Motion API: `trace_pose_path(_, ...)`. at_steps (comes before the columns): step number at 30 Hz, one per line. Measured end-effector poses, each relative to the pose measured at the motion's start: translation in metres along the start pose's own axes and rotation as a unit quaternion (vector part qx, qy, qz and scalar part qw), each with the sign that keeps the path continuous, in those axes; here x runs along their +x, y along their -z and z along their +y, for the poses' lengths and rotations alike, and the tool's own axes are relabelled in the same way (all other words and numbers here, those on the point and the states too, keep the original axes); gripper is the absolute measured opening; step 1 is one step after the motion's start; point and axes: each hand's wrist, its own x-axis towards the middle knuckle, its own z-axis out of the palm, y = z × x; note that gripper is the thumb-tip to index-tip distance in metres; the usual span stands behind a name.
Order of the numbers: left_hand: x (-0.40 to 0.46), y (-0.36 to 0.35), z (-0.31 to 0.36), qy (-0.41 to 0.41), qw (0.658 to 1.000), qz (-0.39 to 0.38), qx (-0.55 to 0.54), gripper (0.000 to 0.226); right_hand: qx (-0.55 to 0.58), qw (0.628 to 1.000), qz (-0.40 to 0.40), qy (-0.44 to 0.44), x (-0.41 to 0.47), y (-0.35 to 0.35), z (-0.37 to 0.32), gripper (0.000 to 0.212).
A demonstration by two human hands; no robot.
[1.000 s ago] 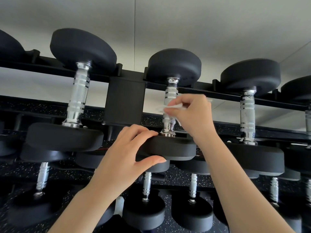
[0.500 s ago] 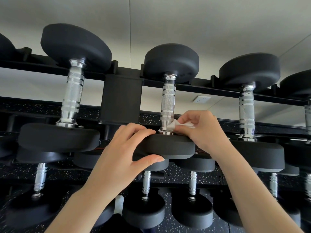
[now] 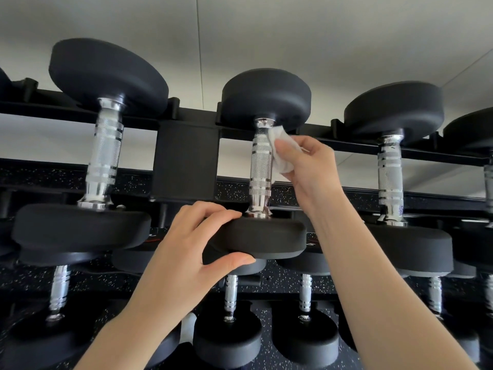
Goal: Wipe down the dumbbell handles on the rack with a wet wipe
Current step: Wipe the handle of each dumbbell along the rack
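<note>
Steadied near head of middle dumbbell (image 3: 262, 237) with gripping left hand (image 3: 186, 252) | pinched wet wipe (image 3: 280, 152) in right hand (image 3: 306, 166), pressed against handle (image 3: 261, 166) right side, upper half

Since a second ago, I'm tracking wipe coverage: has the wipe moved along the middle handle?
Yes. The wet wipe went down to the near black head, then up to the handle's top.

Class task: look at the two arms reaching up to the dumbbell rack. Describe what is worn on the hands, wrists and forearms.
Nothing is worn. The left hand and right hand are bare, with no gloves, and no rings show on the visible fingers. Both wrists show no watch or band. Both forearms are uncovered down to the bottom edge of the picture, with no sleeve in view. The fingernails are short and plain.
</note>
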Motion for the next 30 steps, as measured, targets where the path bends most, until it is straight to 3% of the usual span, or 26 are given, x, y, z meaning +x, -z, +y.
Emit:
trace_pose_path(5,0.0,0.0,-0.001,-0.002,1.0,-0.003,0.003,0.049,0.137,0.989,-0.014,-0.06,0.015,-0.013,-0.006,0.008)
trace_pose_path(8,0.0,0.0,-0.002,-0.003,1.0,-0.005,0.002,0.049,0.195,0.97,-0.088,-0.115,0.022,-0.013,0.002,0.007)
trace_pose_path(11,0.001,-0.001,-0.003,-0.002,1.0,-0.004,0.001,0.05,0.215,0.957,-0.132,-0.144,0.028,-0.011,0.009,0.014)
trace_pose_path(14,0.001,-0.001,-0.003,-0.006,1.0,-0.002,0.001,0.05,0.217,0.95,-0.167,-0.151,0.026,-0.006,0.012,0.007)
trace_pose_path(18,0.001,-0.001,-0.004,-0.008,1.0,-0.002,0.005,0.05,0.198,0.952,-0.192,-0.136,0.019,0.0,0.013,0.015)
trace_pose_path(22,0.001,-0.002,-0.004,-0.009,1.0,0.0,0.003,0.05,0.156,0.951,-0.207,-0.168,0.012,0.008,0.016,0.004)
trace_pose_path(26,0.0,-0.002,-0.004,-0.007,1.0,0.001,0.001,0.051,0.07,0.958,-0.225,-0.165,-0.003,0.02,0.019,0.022)
trace_pose_path(30,0.0,-0.002,-0.003,-0.004,1.0,0.004,-0.006,0.05,-0.066,0.966,-0.222,-0.119,-0.019,0.029,0.014,0.023)
